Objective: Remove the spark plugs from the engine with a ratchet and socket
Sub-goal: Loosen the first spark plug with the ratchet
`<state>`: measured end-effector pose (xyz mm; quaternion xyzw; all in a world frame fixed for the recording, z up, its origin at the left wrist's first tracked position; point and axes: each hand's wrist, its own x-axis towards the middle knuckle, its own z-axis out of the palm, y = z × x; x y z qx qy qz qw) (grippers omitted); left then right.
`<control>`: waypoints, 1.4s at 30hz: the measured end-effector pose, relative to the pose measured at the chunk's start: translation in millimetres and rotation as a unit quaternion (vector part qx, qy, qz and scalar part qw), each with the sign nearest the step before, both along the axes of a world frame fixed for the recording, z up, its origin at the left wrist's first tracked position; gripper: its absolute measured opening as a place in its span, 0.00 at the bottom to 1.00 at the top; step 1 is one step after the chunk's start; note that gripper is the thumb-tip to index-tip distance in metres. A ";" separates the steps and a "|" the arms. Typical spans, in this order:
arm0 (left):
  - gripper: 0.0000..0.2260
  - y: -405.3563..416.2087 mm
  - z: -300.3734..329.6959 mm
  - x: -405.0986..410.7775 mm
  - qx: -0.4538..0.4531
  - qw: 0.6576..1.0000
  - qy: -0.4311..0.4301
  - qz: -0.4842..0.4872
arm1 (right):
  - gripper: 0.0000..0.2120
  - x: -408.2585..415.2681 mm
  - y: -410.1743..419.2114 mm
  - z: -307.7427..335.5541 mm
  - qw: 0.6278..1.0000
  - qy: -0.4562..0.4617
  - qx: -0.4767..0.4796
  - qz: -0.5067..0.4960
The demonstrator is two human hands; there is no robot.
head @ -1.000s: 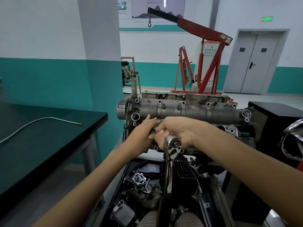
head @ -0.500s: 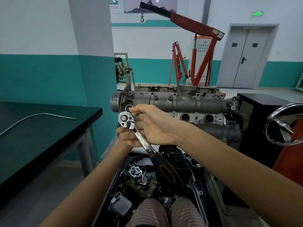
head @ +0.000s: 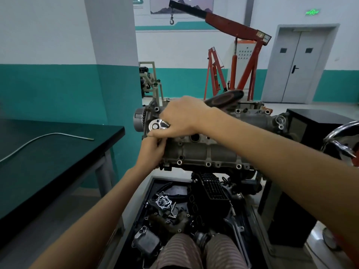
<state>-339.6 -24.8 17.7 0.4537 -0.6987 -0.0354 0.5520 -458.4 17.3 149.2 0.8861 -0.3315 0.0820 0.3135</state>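
arms: bare to the frame edge, no sleeves in view | left grip (head: pixel 153 152): bare, no glove, ring or watch | right grip (head: pixel 184 115): bare, no glove, ring or watch | legs (head: pixel 198 251): trousers in thin brown-and-pale stripes, both knees in view

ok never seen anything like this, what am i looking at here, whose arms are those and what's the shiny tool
The picture comes from a camera worn on a person's head, looking down at their own arms. In front is a car engine on a stand. The right hand grips a ratchet, a wrench; its shiny round head sits at the engine's left end and its dark handle points away to the right. The left hand holds something just beneath the head; what exactly is hidden. Below lies a tray of loose engine parts. A bent metal rod lies on the black table.
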 end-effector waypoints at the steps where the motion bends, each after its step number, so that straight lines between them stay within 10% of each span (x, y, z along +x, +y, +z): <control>1: 0.06 2.9 2.0 1.1 -0.015 1.000 0.002 0.012 | 0.32 -2.0 -5.2 6.2 0.999 0.031 -0.016 0.009; 5: 0.08 1.2 0.6 5.6 -0.022 0.999 0.007 0.031 | 0.30 -3.0 -18.0 -1.4 0.998 0.038 -0.037 -0.016; 10: 0.20 -3.8 -0.5 8.0 -0.002 1.000 0.003 0.031 | 0.24 11.4 -0.7 -49.0 0.949 -0.275 0.097 -0.123; 12: 0.14 1.1 -0.8 6.3 0.011 0.999 0.017 0.025 | 0.20 23.6 6.3 -54.9 0.750 -0.526 0.377 -0.136; 14: 0.10 -1.3 -2.8 5.5 0.070 0.994 0.085 0.003 | 0.15 43.4 15.1 -58.1 0.428 -0.678 0.591 -0.088; 15: 0.13 -1.7 -0.5 5.8 0.110 0.987 0.120 0.012 | 0.15 51.3 17.6 -60.0 0.362 -0.702 0.608 -0.075; 16: 0.15 -1.9 1.7 6.3 0.133 0.982 0.130 0.037 | 0.17 56.6 15.4 -61.9 0.374 -0.705 0.597 -0.080; 20: 0.12 3.1 13.0 12.5 0.028 0.998 -0.045 0.036 | 0.28 31.5 3.7 -53.1 0.857 -0.400 0.286 -0.151; 22: 0.07 1.4 9.9 16.0 0.033 0.994 -0.106 -0.003 | 0.30 13.3 -2.6 -37.0 0.958 -0.208 0.111 -0.162; 25: 0.10 -2.5 7.1 16.7 0.037 0.997 -0.061 -0.003 | 0.31 17.8 -8.6 -27.0 0.991 -0.061 -0.021 -0.119; 29: 0.19 1.0 8.6 15.3 0.007 1.000 -0.011 0.017 | 0.28 25.5 -5.2 -38.2 0.952 -0.225 0.125 -0.164; 30: 0.17 2.4 9.0 13.5 0.015 1.000 -0.004 0.018 | 0.27 23.8 -3.0 -39.7 0.892 -0.315 0.280 -0.162; 32: 0.17 2.8 7.0 10.8 0.039 0.999 0.020 0.019 | 0.23 25.4 1.1 -43.2 0.604 -0.502 0.613 -0.092; 33: 0.17 3.0 6.2 9.5 0.055 0.997 0.045 0.017 | 0.22 27.5 4.3 -43.8 0.461 -0.555 0.690 -0.055; 34: 0.16 2.6 6.1 9.4 0.068 0.996 0.052 0.015 | 0.22 28.6 5.0 -46.9 0.398 -0.580 0.710 -0.033; 35: 0.15 2.2 6.7 10.9 0.074 0.996 0.043 0.015 | 0.22 30.0 3.0 -49.9 0.425 -0.585 0.690 -0.039; 38: 0.08 3.5 16.5 13.7 0.044 0.997 -0.067 0.007 | 0.27 21.2 -3.7 -38.9 0.844 -0.361 0.380 -0.114; 39: 0.04 3.5 21.1 14.9 0.033 0.995 -0.091 -0.007 | 0.29 16.2 -6.6 -31.0 0.926 -0.252 0.250 -0.125; 42: 0.04 0.5 33.0 22.0 0.014 0.988 -0.140 -0.058 | 0.31 14.6 -13.3 -20.2 0.979 -0.139 0.079 -0.127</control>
